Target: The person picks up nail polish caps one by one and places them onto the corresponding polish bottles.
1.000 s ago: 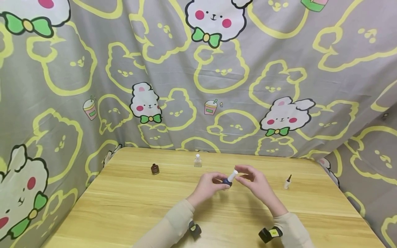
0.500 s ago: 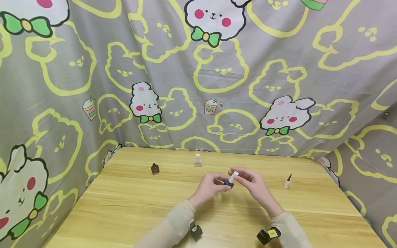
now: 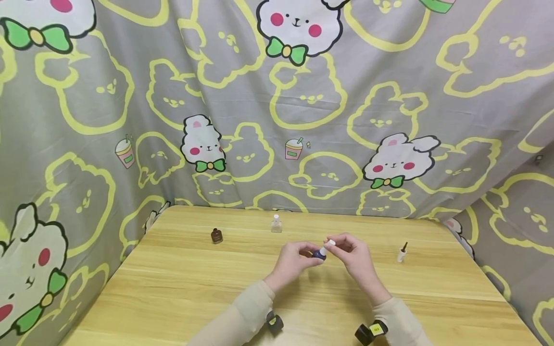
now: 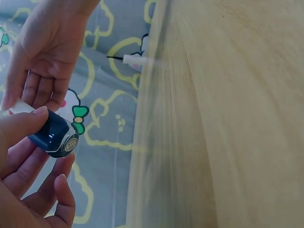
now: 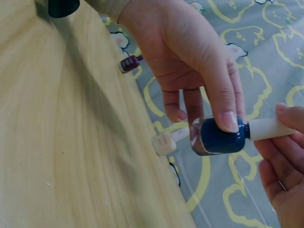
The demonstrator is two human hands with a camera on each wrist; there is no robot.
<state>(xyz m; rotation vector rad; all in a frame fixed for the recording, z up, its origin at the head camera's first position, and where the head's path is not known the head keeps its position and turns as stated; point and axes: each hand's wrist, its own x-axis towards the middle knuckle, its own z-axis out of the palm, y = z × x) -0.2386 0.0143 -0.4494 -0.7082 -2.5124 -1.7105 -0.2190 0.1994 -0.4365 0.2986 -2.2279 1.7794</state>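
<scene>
My left hand (image 3: pixel 293 259) holds a dark blue nail polish bottle (image 5: pixel 223 137) by its body between thumb and fingers, over the table. The bottle is tilted, its base to the left in the right wrist view. On its white cap (image 5: pixel 268 129), the thumb and fingers of my right hand (image 3: pixel 357 254) pinch the end. A short stretch of dark neck shows between cap and body. The left wrist view shows the bottle's round base label (image 4: pixel 70 144) facing that camera.
On the wooden table (image 3: pixel 195 288) stand a dark red polish bottle (image 3: pixel 216 236) without a white cap and a clear bottle (image 3: pixel 276 225) with a white cap. A white cap (image 3: pixel 401 255) stands at the right, its dark brush upward. Patterned curtains (image 3: pixel 246 96) surround the table.
The blue bottle has tipped over further, its cap leaning more to the right. My right hand has shifted slightly left and its fingers have closed on the cap's end.
</scene>
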